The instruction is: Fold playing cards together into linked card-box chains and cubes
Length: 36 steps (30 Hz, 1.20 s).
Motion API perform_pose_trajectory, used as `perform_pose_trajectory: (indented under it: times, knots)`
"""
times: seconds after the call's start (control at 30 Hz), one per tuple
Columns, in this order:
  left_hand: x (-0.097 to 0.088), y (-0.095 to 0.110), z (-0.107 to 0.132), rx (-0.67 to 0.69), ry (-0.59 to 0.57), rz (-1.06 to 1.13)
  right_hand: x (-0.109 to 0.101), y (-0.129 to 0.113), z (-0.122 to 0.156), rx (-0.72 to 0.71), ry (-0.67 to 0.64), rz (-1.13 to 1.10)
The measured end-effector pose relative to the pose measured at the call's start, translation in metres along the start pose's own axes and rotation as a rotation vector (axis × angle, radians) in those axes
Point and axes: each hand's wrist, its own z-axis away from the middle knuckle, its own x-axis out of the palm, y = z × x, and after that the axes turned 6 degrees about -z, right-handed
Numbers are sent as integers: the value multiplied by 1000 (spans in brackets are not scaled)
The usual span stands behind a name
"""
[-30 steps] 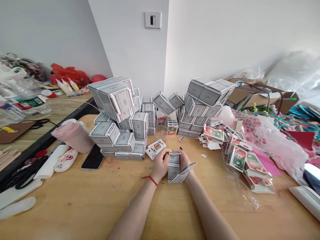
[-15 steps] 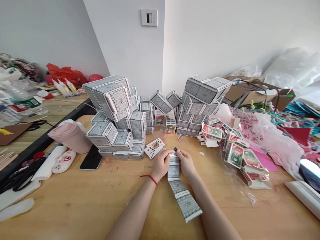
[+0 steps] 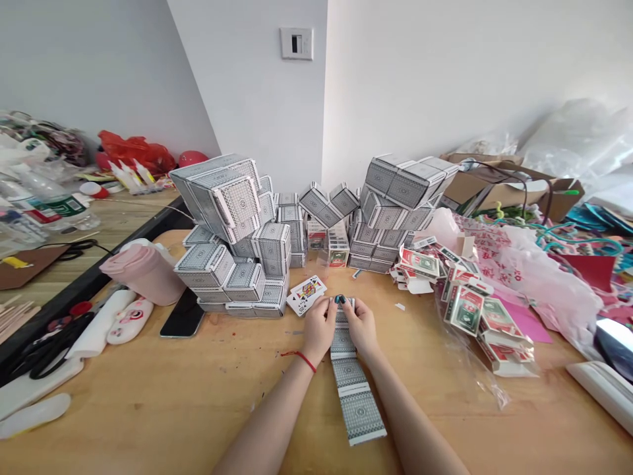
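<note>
A strip of joined playing cards (image 3: 359,410), grey patterned backs up, runs from my fingers down toward the table's near edge. My left hand (image 3: 319,324) pinches the strip's far end from the left side. Beside it my right hand (image 3: 362,323) grips the same end, the two thumbs nearly touching. Just beyond my left hand lie loose playing cards (image 3: 307,292), face up, a court card among them. Blocks folded from cards are stacked at the left (image 3: 244,277) and at the right (image 3: 383,231), with tilted card blocks (image 3: 321,203) between them.
Opened red card boxes (image 3: 467,309) and plastic wrap lie on the right. A phone (image 3: 182,318), a pink roll (image 3: 143,272) and scissors (image 3: 54,346) are on the left. White plastic bags (image 3: 529,264) and a cardboard box (image 3: 514,188) stand at the back right.
My right thumb has come in against my left thumb at the strip's far end. The strip's near end has swung left, so it hangs straighter.
</note>
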Motion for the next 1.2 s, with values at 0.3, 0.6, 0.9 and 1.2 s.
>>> perform_pose_trajectory:
  times: [0.3,0.6,0.9,1.2]
  knots:
    - [2,0,3,103,70,-192,1,4,0,-63,9,119]
    - [-6,-2,4,203,199,-321,-14,-6,-5,-44,19,75]
    - [-14,-17,-2,200,162,-690,-26,9,-19,-113,295,183]
    - [-22,-11,-5,141,170,-729,-28,15,-21,-128,285,39]
